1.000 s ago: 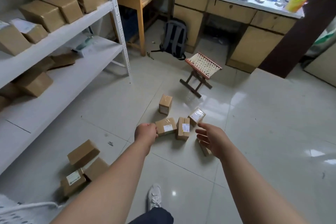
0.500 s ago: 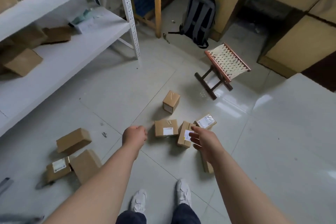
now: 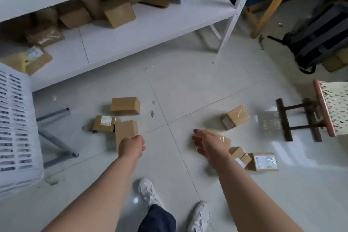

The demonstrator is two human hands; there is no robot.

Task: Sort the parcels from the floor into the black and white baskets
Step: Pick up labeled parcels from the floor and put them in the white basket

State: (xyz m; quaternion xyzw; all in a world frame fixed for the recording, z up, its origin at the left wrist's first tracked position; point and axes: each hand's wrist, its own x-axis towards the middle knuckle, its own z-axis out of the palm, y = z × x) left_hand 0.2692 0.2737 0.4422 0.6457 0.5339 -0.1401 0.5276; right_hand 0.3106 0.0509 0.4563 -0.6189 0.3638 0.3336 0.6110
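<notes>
Cardboard parcels (image 3: pixel 125 105) lie on the tiled floor (image 3: pixel 188 90), seven counted: three bunched at the left, near the one white basket (image 3: pixel 17 137), and four at the right, near the one folding stool (image 3: pixel 320 115). The left hand (image 3: pixel 132 146) hovers over the left bunch, fingers curled into a fist and holding nothing. The right hand (image 3: pixel 206 144) reaches above one right-side parcel, fingers straight and spread; whether they touch it cannot be told. More parcels sit on the white shelf (image 3: pixel 150 30), too blurred to count. One grey backpack (image 3: pixel 320 36) lies beyond the stool.
</notes>
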